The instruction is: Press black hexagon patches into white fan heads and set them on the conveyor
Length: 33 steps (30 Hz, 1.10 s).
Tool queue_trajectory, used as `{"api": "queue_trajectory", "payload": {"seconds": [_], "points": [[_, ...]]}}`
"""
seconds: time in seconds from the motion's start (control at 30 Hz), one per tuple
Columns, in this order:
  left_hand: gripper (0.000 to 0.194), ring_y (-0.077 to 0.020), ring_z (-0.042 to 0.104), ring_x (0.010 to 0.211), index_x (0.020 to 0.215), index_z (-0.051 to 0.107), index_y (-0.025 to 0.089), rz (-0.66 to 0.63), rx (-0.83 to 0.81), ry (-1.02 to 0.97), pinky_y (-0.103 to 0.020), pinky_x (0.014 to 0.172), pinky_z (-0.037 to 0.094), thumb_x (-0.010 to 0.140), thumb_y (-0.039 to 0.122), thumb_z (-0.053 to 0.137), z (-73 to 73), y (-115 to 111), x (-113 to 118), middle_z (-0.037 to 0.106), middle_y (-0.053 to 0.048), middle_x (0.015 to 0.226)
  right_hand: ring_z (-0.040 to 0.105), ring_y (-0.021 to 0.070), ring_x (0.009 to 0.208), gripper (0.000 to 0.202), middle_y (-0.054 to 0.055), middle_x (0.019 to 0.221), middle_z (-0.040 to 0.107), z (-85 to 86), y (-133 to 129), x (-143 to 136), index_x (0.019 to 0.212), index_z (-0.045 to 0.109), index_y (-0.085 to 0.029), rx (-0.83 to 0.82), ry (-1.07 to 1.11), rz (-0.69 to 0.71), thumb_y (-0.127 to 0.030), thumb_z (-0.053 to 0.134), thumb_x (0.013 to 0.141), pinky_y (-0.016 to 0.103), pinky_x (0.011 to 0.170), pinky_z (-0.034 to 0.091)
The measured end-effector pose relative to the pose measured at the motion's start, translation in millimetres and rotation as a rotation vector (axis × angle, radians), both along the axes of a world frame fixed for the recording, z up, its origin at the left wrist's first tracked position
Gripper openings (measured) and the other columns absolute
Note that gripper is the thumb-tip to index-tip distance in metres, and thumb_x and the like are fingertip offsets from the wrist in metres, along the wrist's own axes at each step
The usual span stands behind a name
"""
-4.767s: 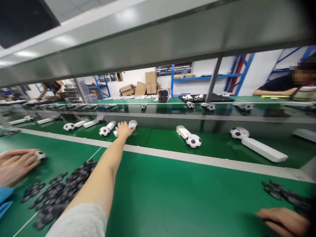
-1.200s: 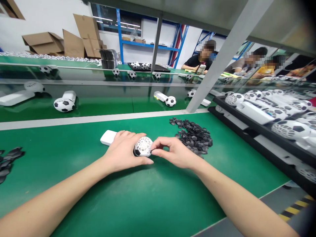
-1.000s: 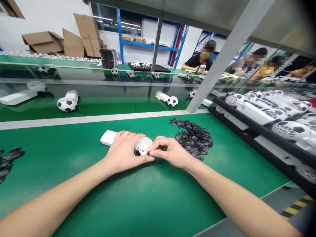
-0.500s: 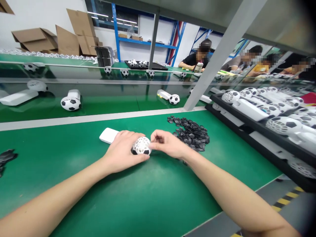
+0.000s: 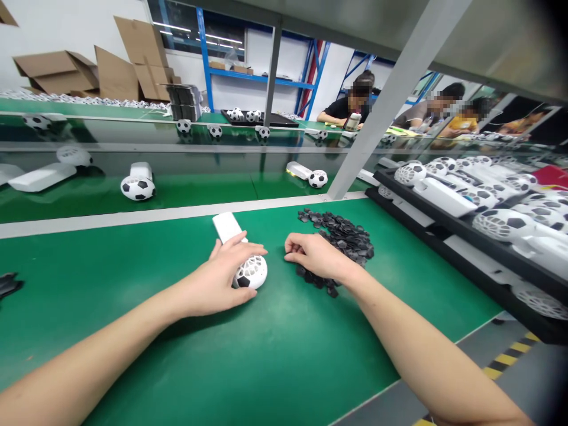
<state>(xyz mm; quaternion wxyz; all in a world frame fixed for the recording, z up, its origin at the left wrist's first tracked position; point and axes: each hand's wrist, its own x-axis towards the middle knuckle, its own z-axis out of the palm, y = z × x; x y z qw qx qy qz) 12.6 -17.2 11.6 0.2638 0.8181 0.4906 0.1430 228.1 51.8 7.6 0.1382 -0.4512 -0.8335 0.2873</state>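
Left hand (image 5: 217,281) grip closed around the football-patterned handheld fan (image 5: 251,272), fingers over its ball head, white handle pointing away across the green worktop (image 5: 275,355). Right hand (image 5: 315,255) rests loosely curled at the pile of black panel pieces (image 5: 344,236), just beside the fan; whether it pinches a piece cannot be told.

Bright, even overhead light; ceiling tubes reflect in the far window (image 5: 195,41). Soft shadows lie under both forearms on the green mat (image 5: 275,355). Glare streaks the glossy conveyor rail (image 5: 177,148). Wide-angle lens bends the shelf post (image 5: 390,100) and stretches the edges; top right corner darkens. Centre sharp, far background soft, faces pixelated
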Motion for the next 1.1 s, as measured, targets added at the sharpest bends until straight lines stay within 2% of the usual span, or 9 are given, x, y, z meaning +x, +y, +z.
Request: {"api": "queue_trajectory", "payload": {"seconds": [0.1, 0.23, 0.3, 0.4, 0.47, 0.7, 0.8, 1.0, 1.1], "points": [[0.057, -0.0242, 0.005, 0.134, 0.123, 0.039, 0.026, -0.052, -0.021, -0.1, -0.046, 0.107, 0.021, 0.069, 0.013, 0.051, -0.7, 1.6, -3.1, 0.035, -0.002, 0.137, 0.051, 0.008, 0.052, 0.002, -0.004, 0.064, 0.056, 8.7, -7.2, -3.9, 0.081, 0.052, -0.02, -0.115, 0.175, 0.012, -0.022, 0.05, 0.081, 0.021, 0.05, 0.04], [0.058, -0.0247, 0.006, 0.134, 0.12, 0.041, 0.024, -0.106, -0.031, -0.152, -0.046, 0.108, 0.018, 0.065, 0.008, 0.051, -0.9, 4.5, -6.4, 0.039, -0.002, 0.134, 0.056, 0.0096, 0.06, 0.01, -0.001, 0.07, 0.058, 14.5, -15.4, -9.3, 0.088, 0.054, -0.018, -0.366, 0.383, 0.086, -0.024, 0.053, 0.08, 0.02, 0.05, 0.044], [0.059, -0.0242, 0.007, 0.134, 0.119, 0.042, 0.025, -0.142, -0.037, -0.164, -0.045, 0.109, 0.016, 0.064, 0.007, 0.051, -0.3, 5.6, -7.9, 0.04, -0.001, 0.132, 0.057, 0.011, 0.067, 0.012, 0.001, 0.074, 0.06, 14.4, -17.3, -10.6, 0.091, 0.057, -0.018, -0.319, 0.403, 0.146, -0.023, 0.054, 0.08, 0.023, 0.057, 0.046], [0.06, -0.0236, 0.007, 0.134, 0.119, 0.042, 0.025, -0.157, -0.033, -0.169, -0.045, 0.109, 0.016, 0.063, 0.005, 0.051, 0.4, 5.9, -9.3, 0.041, -0.001, 0.131, 0.055, 0.0121, 0.077, 0.007, 0.002, 0.08, 0.059, 14.0, -18.3, -11.0, 0.081, 0.062, -0.019, 0.032, 0.347, 0.182, -0.022, 0.056, 0.08, 0.027, 0.073, 0.044], [0.059, -0.0229, 0.007, 0.134, 0.118, 0.042, 0.025, -0.144, -0.033, -0.164, -0.044, 0.109, 0.016, 0.064, 0.006, 0.052, 0.1, 5.4, -9.2, 0.041, -0.001, 0.131, 0.053, 0.0118, 0.077, 0.007, 0.001, 0.08, 0.058, 15.0, -19.2, -10.7, 0.078, 0.063, -0.019, 0.153, 0.32, 0.198, -0.02, 0.056, 0.08, 0.027, 0.075, 0.043], [0.052, -0.0246, 0.009, 0.134, 0.118, 0.044, 0.024, -0.053, -0.054, -0.168, -0.045, 0.107, 0.018, 0.07, 0.028, 0.064, -3.5, 4.5, -4.7, 0.037, -0.005, 0.136, 0.052, 0.0089, 0.065, 0.006, -0.001, 0.075, 0.058, 19.2, -29.0, -12.2, 0.08, 0.057, -0.017, -0.216, 0.416, 0.289, -0.022, 0.055, 0.079, 0.022, 0.063, 0.044], [0.05, -0.0258, 0.011, 0.133, 0.117, 0.045, 0.024, -0.02, -0.043, -0.167, -0.046, 0.105, 0.021, 0.071, 0.033, 0.064, -3.3, 3.5, -3.0, 0.038, -0.006, 0.135, 0.053, 0.0092, 0.066, 0.005, -0.001, 0.074, 0.059, 16.3, -32.0, -15.3, 0.081, 0.058, -0.016, -0.257, 0.426, 0.298, -0.02, 0.056, 0.078, 0.022, 0.064, 0.044], [0.05, -0.0259, 0.013, 0.133, 0.117, 0.045, 0.023, 0.032, -0.02, -0.157, -0.046, 0.104, 0.024, 0.072, 0.037, 0.063, -3.0, 1.8, -0.9, 0.039, -0.008, 0.134, 0.055, 0.0106, 0.065, 0.003, -0.001, 0.069, 0.059, 11.7, -32.4, -19.8, 0.08, 0.056, -0.016, -0.36, 0.423, 0.178, -0.018, 0.055, 0.078, 0.025, 0.065, 0.043], [0.051, -0.026, 0.013, 0.133, 0.117, 0.045, 0.023, 0.039, -0.012, -0.155, -0.046, 0.104, 0.024, 0.072, 0.039, 0.062, -3.0, 1.6, 0.1, 0.039, -0.008, 0.134, 0.052, 0.0104, 0.071, 0.003, -0.001, 0.077, 0.057, 11.8, -30.6, -21.4, 0.073, 0.057, -0.017, -0.293, 0.447, 0.172, -0.018, 0.059, 0.075, 0.025, 0.068, 0.041]]}}
